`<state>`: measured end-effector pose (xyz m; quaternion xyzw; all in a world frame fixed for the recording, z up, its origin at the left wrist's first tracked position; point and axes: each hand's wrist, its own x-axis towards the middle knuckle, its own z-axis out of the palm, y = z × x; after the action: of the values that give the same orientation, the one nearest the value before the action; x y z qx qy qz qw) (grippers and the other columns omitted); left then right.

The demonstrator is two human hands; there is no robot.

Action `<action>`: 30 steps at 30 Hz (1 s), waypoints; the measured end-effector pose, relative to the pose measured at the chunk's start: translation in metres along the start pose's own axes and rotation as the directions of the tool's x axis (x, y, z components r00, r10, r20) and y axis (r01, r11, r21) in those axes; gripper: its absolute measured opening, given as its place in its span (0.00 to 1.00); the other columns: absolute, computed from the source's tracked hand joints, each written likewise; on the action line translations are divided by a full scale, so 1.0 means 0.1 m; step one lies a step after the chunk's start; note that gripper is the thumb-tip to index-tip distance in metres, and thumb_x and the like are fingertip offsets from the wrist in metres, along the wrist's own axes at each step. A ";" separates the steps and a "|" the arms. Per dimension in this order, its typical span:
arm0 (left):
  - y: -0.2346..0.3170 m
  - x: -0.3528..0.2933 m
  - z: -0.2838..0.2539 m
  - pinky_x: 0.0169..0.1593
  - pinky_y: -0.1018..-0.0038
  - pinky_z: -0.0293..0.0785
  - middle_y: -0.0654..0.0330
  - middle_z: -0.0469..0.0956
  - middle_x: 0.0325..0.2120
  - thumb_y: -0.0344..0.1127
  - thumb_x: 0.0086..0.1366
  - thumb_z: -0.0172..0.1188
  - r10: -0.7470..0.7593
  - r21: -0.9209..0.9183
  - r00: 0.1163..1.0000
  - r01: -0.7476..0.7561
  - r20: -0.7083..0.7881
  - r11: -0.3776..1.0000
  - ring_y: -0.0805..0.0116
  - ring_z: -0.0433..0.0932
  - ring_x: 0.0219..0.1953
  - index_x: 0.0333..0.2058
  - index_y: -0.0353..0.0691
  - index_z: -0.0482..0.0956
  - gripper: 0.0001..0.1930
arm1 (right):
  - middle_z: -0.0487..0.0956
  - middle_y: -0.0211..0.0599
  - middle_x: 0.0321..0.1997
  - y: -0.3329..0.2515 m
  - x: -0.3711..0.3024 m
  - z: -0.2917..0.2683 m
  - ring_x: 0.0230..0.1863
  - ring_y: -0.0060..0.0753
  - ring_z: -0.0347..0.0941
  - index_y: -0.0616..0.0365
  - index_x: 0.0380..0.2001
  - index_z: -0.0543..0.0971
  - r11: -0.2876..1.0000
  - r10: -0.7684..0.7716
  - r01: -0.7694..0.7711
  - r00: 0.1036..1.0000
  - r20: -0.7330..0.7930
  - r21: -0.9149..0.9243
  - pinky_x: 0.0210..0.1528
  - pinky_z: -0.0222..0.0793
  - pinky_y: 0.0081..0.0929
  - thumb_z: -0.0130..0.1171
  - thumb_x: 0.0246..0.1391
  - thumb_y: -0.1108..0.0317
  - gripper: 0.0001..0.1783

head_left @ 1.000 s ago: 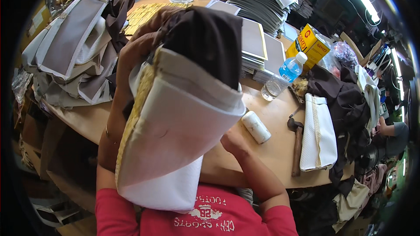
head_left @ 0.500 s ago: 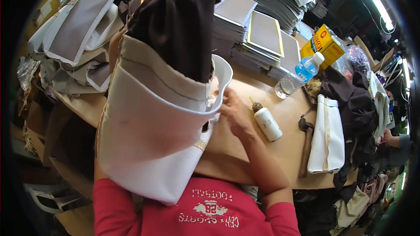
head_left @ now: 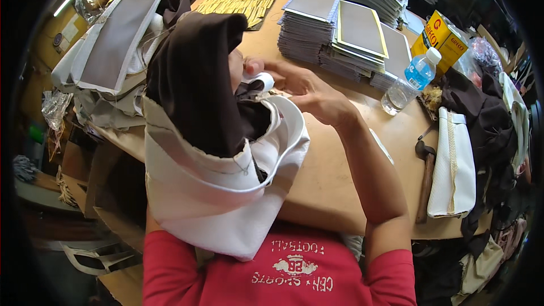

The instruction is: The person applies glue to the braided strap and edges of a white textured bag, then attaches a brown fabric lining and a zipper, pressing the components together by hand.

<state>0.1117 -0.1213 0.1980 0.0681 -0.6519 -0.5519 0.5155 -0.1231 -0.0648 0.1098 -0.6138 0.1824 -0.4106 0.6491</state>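
A white bag (head_left: 226,215) with a dark brown lining (head_left: 190,85) pulled up out of its mouth stands tilted in front of my chest. At the far side of the mouth, my right hand (head_left: 309,88) curls its thumb and fingers around the white edging. A small patch of my left hand (head_left: 236,69) shows beside the lining; its fingers are hidden, and the bag covers most of that forearm. Behind my right forearm, only a sliver of a white squeeze bottle (head_left: 381,146) shows.
Stacks of grey panels (head_left: 309,22) stand at the back, with yellow strips (head_left: 238,3) left of them. On the right are a water bottle (head_left: 411,82), a yellow box (head_left: 439,39), a hammer (head_left: 426,181) and a folded white piece (head_left: 453,164). White-and-grey pieces (head_left: 119,45) pile up at left.
The bag's mouth has tipped and folded, and the lining leans further left. My right hand has moved up and over to the far rim, its forearm now covering most of the squeeze bottle.
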 end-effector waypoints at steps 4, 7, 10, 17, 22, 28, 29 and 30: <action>0.04 0.01 -0.14 0.50 0.74 0.59 0.54 0.69 0.42 0.33 0.58 0.44 0.047 0.023 0.999 -0.047 -0.025 0.999 0.67 0.67 0.45 0.41 0.32 0.68 0.14 | 0.73 0.28 0.34 0.00 -0.02 0.06 0.33 0.16 0.65 0.62 0.42 0.71 0.992 0.113 -0.112 0.994 -0.007 0.060 0.39 0.63 0.16 0.56 0.41 0.76 0.19; 0.15 0.01 -0.14 0.50 0.74 0.58 0.54 0.69 0.43 0.33 0.58 0.44 0.082 0.051 0.995 -0.080 -0.047 0.996 0.66 0.67 0.46 0.42 0.32 0.68 0.14 | 0.73 0.27 0.32 0.11 -0.04 -0.04 0.33 0.15 0.64 0.62 0.38 0.72 0.990 -0.092 0.059 0.957 -0.275 -0.128 0.37 0.62 0.15 0.56 0.43 0.74 0.14; 0.33 -0.02 -0.15 0.51 0.73 0.58 0.53 0.68 0.43 0.34 0.59 0.44 0.133 0.064 0.990 -0.129 -0.054 0.990 0.65 0.67 0.46 0.42 0.32 0.68 0.15 | 0.70 0.22 0.25 0.01 -0.08 -0.06 0.27 0.12 0.61 0.61 0.30 0.72 0.954 -0.233 0.088 0.822 -0.519 -0.287 0.30 0.59 0.12 0.56 0.44 0.73 0.08; 0.43 -0.51 0.42 0.42 0.75 0.61 0.48 0.67 0.44 0.38 0.57 0.43 0.176 0.854 0.978 -0.187 0.115 0.485 0.64 0.68 0.41 0.38 0.36 0.70 0.15 | 0.68 0.21 0.22 -0.05 -0.18 0.16 0.25 0.11 0.58 0.60 0.28 0.71 0.906 -0.348 0.084 0.706 -0.617 -0.415 0.28 0.57 0.10 0.56 0.44 0.75 0.06; -0.11 -0.59 0.89 0.33 0.81 0.63 0.56 0.67 0.41 0.35 0.50 0.57 0.327 0.978 0.945 -0.060 -0.009 0.201 0.73 0.66 0.31 0.37 0.35 0.70 0.15 | 0.68 0.29 0.19 0.14 -0.30 0.55 0.19 0.15 0.58 0.59 0.30 0.68 0.791 -0.434 0.015 0.719 -0.543 -0.612 0.20 0.58 0.14 0.56 0.43 0.75 0.09; -0.47 -0.81 0.76 0.42 0.66 0.58 0.56 0.66 0.35 0.52 0.41 0.64 0.648 0.995 0.755 -0.097 0.095 -0.033 0.58 0.64 0.37 0.36 0.36 0.66 0.29 | 0.69 0.34 0.21 0.29 -0.33 0.70 0.19 0.19 0.62 0.60 0.31 0.68 0.805 -0.496 0.108 0.662 -0.562 -0.583 0.22 0.60 0.15 0.56 0.42 0.77 0.11; -0.50 -0.79 0.76 0.42 0.66 0.58 0.56 0.66 0.35 0.52 0.41 0.64 0.647 0.995 0.757 -0.092 0.090 -0.030 0.58 0.64 0.37 0.36 0.36 0.66 0.29 | 0.69 0.35 0.21 0.29 -0.34 0.74 0.20 0.20 0.63 0.60 0.32 0.68 0.760 -0.501 0.067 0.694 -0.517 -0.646 0.23 0.61 0.16 0.56 0.41 0.77 0.12; -0.53 -0.78 0.76 0.43 0.65 0.57 0.57 0.66 0.33 0.54 0.41 0.64 0.649 0.998 0.758 -0.047 0.063 -0.043 0.58 0.64 0.37 0.35 0.37 0.66 0.30 | 0.70 0.35 0.22 0.25 -0.36 0.81 0.21 0.23 0.65 0.60 0.32 0.68 0.786 -0.449 0.007 0.695 -0.562 -0.619 0.25 0.62 0.17 0.57 0.41 0.77 0.12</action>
<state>0.0649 -0.0406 0.1201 0.3412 -0.6998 0.2285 0.5845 -0.0765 0.0129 0.0906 -0.6019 0.4403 -0.6134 0.2601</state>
